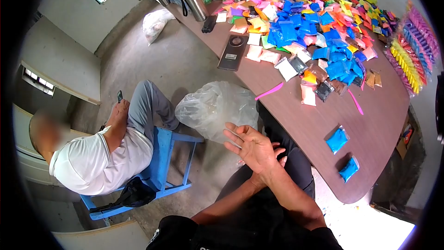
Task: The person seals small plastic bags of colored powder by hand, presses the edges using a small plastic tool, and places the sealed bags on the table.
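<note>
My right hand (253,150) is raised over my lap, palm turned up, fingers spread and nothing in it. Crossed beneath its wrist lies my left hand (281,153); most of it is hidden, and the few fingertips that show look stretched out and apart. A clear plastic bag (217,109) rests on the floor just beyond my right hand. To the right on the brown table (296,111) lie two small blue packets (337,140), apart from the heap. Two pink plastic sticks (269,91) lie near the heap's edge.
A big heap of colourful small packets (296,28) covers the table's far part. A phone (232,53) and steel flasks (193,1) stand or lie along its left edge. A seated person (101,157) on a blue chair (164,157) holds a phone. Wrapped colourful bundles (411,51) lie right.
</note>
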Action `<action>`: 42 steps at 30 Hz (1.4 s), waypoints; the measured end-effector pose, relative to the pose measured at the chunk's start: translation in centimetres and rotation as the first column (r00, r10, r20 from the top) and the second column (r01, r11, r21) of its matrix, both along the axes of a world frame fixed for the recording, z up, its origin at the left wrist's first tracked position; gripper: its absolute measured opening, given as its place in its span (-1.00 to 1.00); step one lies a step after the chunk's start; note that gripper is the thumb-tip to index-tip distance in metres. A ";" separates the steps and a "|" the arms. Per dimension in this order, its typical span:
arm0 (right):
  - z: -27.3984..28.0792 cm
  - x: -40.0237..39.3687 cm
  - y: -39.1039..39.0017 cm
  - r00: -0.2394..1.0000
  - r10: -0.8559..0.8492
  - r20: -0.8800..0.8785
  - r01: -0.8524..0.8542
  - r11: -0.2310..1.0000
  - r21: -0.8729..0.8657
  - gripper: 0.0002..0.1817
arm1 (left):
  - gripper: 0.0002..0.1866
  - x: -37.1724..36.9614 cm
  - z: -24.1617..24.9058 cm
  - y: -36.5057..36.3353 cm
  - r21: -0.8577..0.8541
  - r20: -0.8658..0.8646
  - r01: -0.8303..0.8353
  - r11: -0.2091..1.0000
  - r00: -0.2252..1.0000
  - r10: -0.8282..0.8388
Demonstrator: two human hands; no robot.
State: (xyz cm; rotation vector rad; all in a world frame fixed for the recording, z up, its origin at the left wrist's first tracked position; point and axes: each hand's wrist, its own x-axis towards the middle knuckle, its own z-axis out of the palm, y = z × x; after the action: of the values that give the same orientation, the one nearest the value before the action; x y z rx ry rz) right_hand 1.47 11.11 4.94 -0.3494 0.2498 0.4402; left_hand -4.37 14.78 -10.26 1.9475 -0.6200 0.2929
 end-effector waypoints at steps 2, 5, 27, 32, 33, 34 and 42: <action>-0.5 0.0 -0.2 1.000 0.008 0.019 -0.009 0.999 0.036 -0.86 | -0.58 0.0 0.3 0.0 0.008 0.001 -0.003 1.000 1.000 0.003; -0.4 -0.1 -0.3 1.000 0.011 0.021 -0.012 0.998 0.067 -0.86 | -0.59 0.0 0.4 0.1 0.019 -0.004 -0.006 1.000 1.000 0.006; -0.8 -0.1 -0.4 0.999 0.015 0.042 -0.016 1.000 0.008 -0.71 | -0.64 0.1 0.2 0.0 0.011 -0.016 -0.038 0.999 0.999 0.039; -0.5 -0.1 -0.4 0.999 0.017 0.041 -0.017 1.000 -0.019 -0.73 | -0.62 0.0 0.0 0.0 0.011 -0.042 -0.020 1.000 0.999 0.020; -0.5 -0.1 -0.4 0.999 0.018 0.040 -0.017 0.999 -0.029 -0.73 | -0.61 0.0 -0.1 0.1 0.015 -0.050 -0.012 1.000 0.999 0.012; -0.5 -0.1 -0.4 0.999 0.018 0.040 -0.017 0.999 -0.029 -0.73 | -0.60 0.0 -0.2 0.1 0.019 -0.059 -0.003 1.000 0.998 0.005; -0.9 -0.1 -0.5 0.999 0.019 0.042 -0.018 1.000 -0.014 -0.79 | -0.61 -0.1 -0.2 0.0 0.018 -0.054 -0.009 1.000 0.998 0.010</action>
State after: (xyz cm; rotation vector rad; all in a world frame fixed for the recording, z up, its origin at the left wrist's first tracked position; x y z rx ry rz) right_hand 1.34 10.65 3.99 -0.3741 0.2091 0.4492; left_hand -4.44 14.82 -10.41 1.9698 -0.5798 0.2409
